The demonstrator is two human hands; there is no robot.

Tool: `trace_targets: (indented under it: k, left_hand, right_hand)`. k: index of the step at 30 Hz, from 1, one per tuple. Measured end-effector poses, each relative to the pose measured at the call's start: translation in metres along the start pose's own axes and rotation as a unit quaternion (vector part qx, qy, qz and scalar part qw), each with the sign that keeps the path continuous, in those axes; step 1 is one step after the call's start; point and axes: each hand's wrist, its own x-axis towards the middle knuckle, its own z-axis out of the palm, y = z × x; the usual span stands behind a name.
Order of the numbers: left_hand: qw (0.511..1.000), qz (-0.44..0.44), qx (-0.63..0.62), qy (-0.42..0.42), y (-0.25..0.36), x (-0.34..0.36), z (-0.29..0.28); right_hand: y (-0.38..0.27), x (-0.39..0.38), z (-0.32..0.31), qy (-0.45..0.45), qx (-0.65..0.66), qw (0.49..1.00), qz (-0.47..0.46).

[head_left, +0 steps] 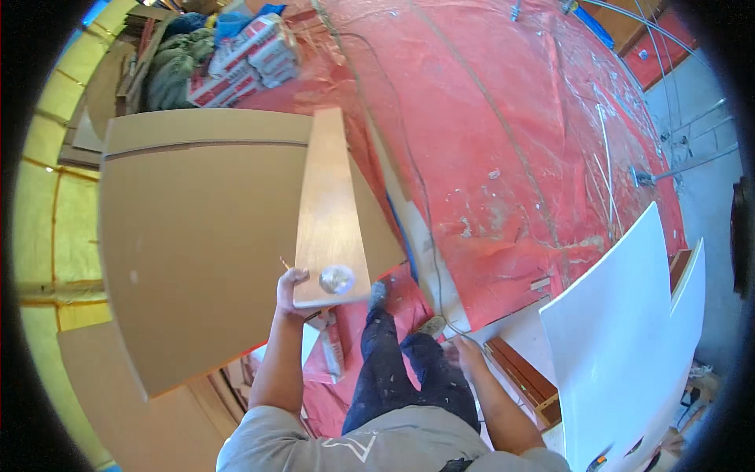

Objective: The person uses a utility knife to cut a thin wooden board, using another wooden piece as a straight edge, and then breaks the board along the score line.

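Note:
My left hand is closed around the near left edge of a long, light wooden board. The board points away from me over a large brown panel. A round, shiny, whitish thing shows on its near end; I cannot make out whether it lies on the board or is set into it. A thin, pencil-like stick pokes up beside my left fingers. Low by my right thigh hangs my right hand, its fingers blurred and partly hidden, near a dark cable.
Red sheeting covers the floor ahead. The large brown panel lies on the left. White curved panels stand at right beside a reddish-brown wooden piece. Wrapped packs are piled at the far left. Metal props stand at the far right.

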Motion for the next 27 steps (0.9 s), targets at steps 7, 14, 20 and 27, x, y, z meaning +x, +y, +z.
trace_targets:
  k: [7, 14, 20, 27]
  left_hand:
    - [0.954, -0.087, -0.21, -0.193, -0.024, -0.196, 0.003]
    - [0.934, -0.062, -0.266, -0.231, -0.079, -0.3, -0.002]
    - [0.934, -0.098, -0.267, -0.218, -0.101, -0.353, -0.023]
    - [0.95, -0.108, -0.162, -0.245, -0.091, -0.391, -0.033]
  right_hand:
    - [-0.117, -0.05, 0.168, -0.298, 0.1, 0.948, 0.056]
    - [-0.092, -0.081, 0.27, -0.382, 0.196, 0.903, 0.007]
    - [-0.029, -0.085, 0.32, -0.412, 0.213, 0.849, -0.253]
    - [-0.021, -0.115, 0.358, -0.425, 0.462, 0.753, -0.197]
